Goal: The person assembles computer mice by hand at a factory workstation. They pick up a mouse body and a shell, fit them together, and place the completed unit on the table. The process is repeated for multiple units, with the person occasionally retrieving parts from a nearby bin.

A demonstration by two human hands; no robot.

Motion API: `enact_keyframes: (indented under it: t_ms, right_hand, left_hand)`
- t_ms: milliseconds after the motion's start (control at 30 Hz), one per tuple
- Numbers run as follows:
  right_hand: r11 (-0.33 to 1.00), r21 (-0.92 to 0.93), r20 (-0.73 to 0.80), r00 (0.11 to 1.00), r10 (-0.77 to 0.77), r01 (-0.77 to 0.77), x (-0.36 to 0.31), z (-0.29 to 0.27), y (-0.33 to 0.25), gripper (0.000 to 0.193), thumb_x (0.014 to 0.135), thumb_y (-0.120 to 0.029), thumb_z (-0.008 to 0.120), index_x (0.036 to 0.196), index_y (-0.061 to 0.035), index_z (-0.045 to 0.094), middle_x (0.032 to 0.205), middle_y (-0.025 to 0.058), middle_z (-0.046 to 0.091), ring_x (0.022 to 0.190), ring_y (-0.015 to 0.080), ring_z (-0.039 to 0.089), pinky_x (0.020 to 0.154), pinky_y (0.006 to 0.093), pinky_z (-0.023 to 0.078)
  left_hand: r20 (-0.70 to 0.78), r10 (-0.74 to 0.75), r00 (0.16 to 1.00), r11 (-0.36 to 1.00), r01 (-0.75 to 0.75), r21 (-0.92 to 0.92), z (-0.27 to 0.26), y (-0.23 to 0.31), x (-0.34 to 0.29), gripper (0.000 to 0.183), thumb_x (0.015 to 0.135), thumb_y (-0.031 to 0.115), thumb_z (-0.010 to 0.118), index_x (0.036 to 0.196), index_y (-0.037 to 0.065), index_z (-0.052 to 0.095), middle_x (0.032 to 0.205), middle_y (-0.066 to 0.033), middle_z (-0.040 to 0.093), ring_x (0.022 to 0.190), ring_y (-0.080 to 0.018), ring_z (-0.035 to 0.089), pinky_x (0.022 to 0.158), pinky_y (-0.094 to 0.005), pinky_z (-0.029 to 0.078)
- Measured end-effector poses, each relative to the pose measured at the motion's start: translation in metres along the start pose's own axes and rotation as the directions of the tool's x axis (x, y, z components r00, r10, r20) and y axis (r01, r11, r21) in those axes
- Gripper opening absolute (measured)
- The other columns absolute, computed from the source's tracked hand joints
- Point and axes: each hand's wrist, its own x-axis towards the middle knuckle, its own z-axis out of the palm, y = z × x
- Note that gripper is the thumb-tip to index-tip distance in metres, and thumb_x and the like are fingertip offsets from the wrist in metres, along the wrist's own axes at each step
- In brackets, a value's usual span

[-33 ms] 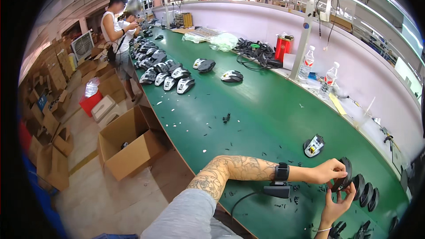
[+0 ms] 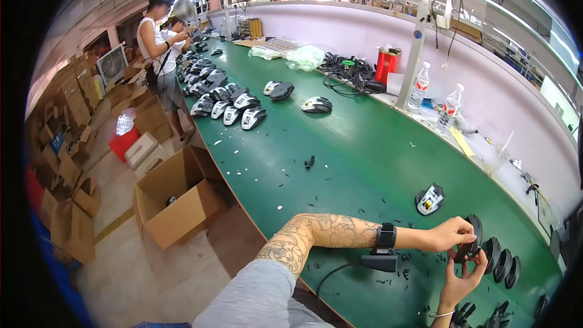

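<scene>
My left hand (image 2: 448, 235) reaches across from the left and pinches a dark, curved computer mouse shell (image 2: 475, 231) near its upper edge. From below, my right hand (image 2: 463, 276) has its fingers and thumb closed on the lower part of the same shell, which is tilted on edge above the bench. Beside it, to the right, several similar black shells (image 2: 503, 265) stand in a row. A mouse body (image 2: 431, 199) with a white and dark casing lies beyond my left hand. Small black plastic pieces (image 2: 405, 274) are scattered under my left forearm.
The green bench (image 2: 364, 158) carries many mouse bodies (image 2: 234, 100) toward its far left. Two bottles (image 2: 449, 106), a red can (image 2: 387, 65) and black cables (image 2: 346, 70) line its back edge. An open carton (image 2: 182, 206) sits on the floor at left; two people (image 2: 161, 48) stand farther off.
</scene>
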Motion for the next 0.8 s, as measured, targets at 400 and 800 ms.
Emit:
enact_keyframes:
  t_ms: [400, 800]
  right_hand:
    - [0.884, -0.320, 0.045, 0.937, -0.346, 0.342, 0.015, -0.009, -0.022, 0.044, 0.068, -0.002, 0.074, 0.111, -0.0058, 0.064, 0.114, 0.0148, 0.052, 0.096, 0.0278, 0.060, 0.080, 0.0355, 0.051]
    - [0.924, -0.307, -0.015, 0.969, -0.245, 0.229, 0.014, -0.012, -0.011, 0.050, 0.064, -0.007, 0.077, 0.112, -0.0095, 0.065, 0.112, 0.0097, 0.052, 0.078, 0.0201, 0.055, 0.072, 0.0340, 0.049]
  left_hand:
    - [-0.385, 0.031, 0.922, -0.026, 0.386, 0.922, -0.114, -0.041, 0.034, 0.099, 0.076, 0.059, 0.061, 0.132, -0.017, 0.031, 0.140, -0.0341, 0.027, 0.135, -0.0475, 0.016, 0.113, -0.0478, 0.015]
    - [-0.392, 0.343, 0.854, 0.386, 0.253, 0.887, -0.086, -0.037, 0.036, 0.085, 0.060, 0.016, 0.085, 0.125, -0.006, 0.035, 0.114, -0.0217, 0.051, 0.109, -0.0342, 0.052, 0.092, -0.0392, 0.045]
